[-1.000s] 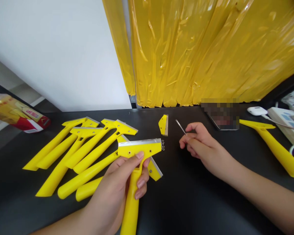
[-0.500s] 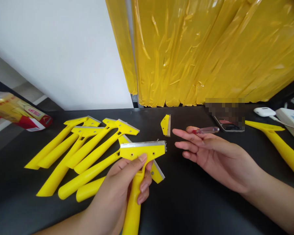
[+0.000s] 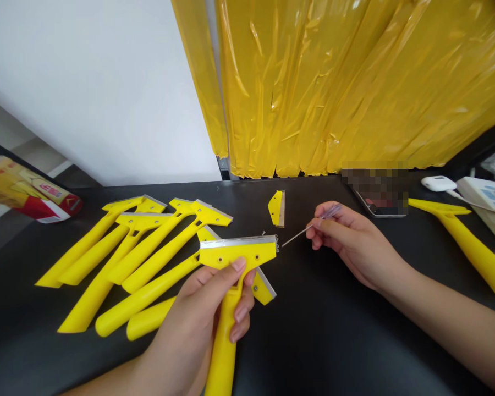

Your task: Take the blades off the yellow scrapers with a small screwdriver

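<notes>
My left hand point(image 3: 214, 308) is closed around the neck of a yellow scraper point(image 3: 235, 254), thumb on its head. A metal blade strip runs along the top edge, and two holes show in the head. Between the fingers and thumb of my right hand point(image 3: 346, 234) is a thin screwdriver point(image 3: 297, 235) with a clear handle. Its metal shaft points left and down toward small screws point(image 3: 277, 243) on the table, just beyond the scraper's right corner. Behind them lies a loose yellow scraper plate point(image 3: 276, 209) with a metal strip along one side.
Several yellow scrapers point(image 3: 160, 250) lie side by side on the black table point(image 3: 313, 330) at left. A phone point(image 3: 381, 201), a white earphone case point(image 3: 438, 183), a power strip point(image 3: 484, 198) and another yellow handle point(image 3: 474, 247) are at right. A red-and-yellow package point(image 3: 33, 192) stands far left.
My right hand has turned and closed its fingers on the screwdriver, whose shaft now points down-left toward the screws. My left hand still holds the scraper in nearly the same place.
</notes>
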Motion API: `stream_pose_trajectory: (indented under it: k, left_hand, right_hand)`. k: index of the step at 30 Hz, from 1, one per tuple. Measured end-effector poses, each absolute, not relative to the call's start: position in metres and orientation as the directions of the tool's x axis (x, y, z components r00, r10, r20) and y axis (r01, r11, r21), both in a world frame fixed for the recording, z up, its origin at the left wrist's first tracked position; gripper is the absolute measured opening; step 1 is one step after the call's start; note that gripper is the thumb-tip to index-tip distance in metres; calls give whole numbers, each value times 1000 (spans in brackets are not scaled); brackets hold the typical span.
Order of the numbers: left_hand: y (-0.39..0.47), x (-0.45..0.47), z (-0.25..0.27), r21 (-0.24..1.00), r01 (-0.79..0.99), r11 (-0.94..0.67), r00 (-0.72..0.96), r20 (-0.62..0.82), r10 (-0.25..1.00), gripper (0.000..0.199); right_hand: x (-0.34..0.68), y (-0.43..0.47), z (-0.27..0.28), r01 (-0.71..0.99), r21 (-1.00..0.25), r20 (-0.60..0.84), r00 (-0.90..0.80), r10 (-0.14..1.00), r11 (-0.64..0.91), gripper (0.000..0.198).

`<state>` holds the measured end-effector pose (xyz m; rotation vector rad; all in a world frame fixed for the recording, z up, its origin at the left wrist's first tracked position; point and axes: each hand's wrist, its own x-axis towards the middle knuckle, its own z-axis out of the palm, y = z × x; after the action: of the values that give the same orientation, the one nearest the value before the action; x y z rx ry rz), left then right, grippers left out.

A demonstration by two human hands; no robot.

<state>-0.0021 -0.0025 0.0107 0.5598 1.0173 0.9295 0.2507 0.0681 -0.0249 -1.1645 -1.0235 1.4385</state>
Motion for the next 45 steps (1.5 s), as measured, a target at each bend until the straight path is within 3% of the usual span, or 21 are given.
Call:
stream_pose_trajectory:
  k: [11,23,45]
  left_hand:
    - [0,-1,13,780,-381,497,206,-452,868,23]
    - [-1,-3,11,788,-362,498,217,-449,867,25]
    - [-1,-3,7,785,-353,510,220,-460,860,25]
  right_hand:
    - [253,75,-32,-159,-982,-117,60,991,-106,33]
    - [252,75,-34,-100,-992,-79,81,994,-71,36]
    - [254,79,-35,-120,-984,-135,58,989,-128,43]
